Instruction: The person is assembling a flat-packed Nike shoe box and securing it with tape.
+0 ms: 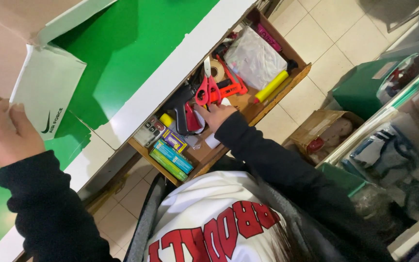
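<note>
My left hand (7,133) grips the edge of a white cardboard box flap (47,87) above the green tabletop (136,43). My right hand (215,115) reaches into an open wooden drawer (248,109) under the table's white edge. Its fingers sit at the red-handled scissors (207,90); whether they grip them I cannot tell. Around the hand lie a black tool (183,104), a roll of tape (216,70), a yellow marker (270,87) and a clear plastic bag (254,58).
Small coloured boxes (173,157) and a calculator (150,132) fill the drawer's near end. On the tiled floor to the right stand an open cardboard box (323,131), a green bin (360,90) and shelves with plastic-wrapped goods (389,150).
</note>
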